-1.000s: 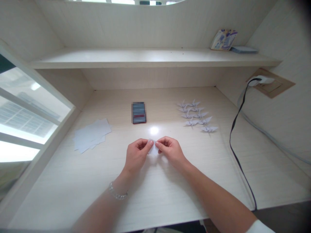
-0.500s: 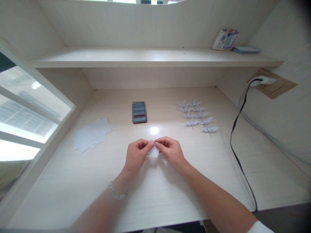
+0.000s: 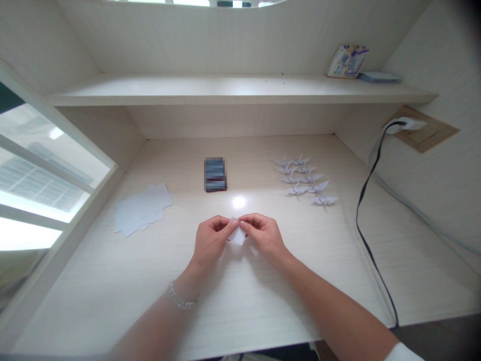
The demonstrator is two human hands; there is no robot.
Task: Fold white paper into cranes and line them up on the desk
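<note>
Where 2 bare arms reach over the pale desk (image 3: 244,311), a shiny bracelet (image 3: 182,297) sits on the left wrist and a bit of white sleeve (image 3: 403,352) shows at the end of the right arm. Past the wrists, the left hand (image 3: 211,236) and the right hand (image 3: 265,235) face each other, with only a small gap between their tips. Both pinch the same small piece of folded white paper (image 3: 237,237), thumbs on the near side and other fingers curled behind. It sits right between them, so neither hand is nearer. Its long way seems to run from the fingertips back toward the person, with a corner hanging down on the near side, but the fingers hide some of it. I cannot tell if that corner touches the desk.

Farther off, loose white sheets (image 3: 143,208) lie in a messy pile, nearer the left hand. About 9 folded paper birds (image 3: 296,190) stand close together, nearer the right hand. Between those groups lies a dark, blurred block (image 3: 215,174). A black cord (image 3: 357,216) hangs on the far right. Up on the shelf (image 3: 225,90), a colorful box (image 3: 347,61) leans beside a flat blue thing (image 3: 379,77).
</note>
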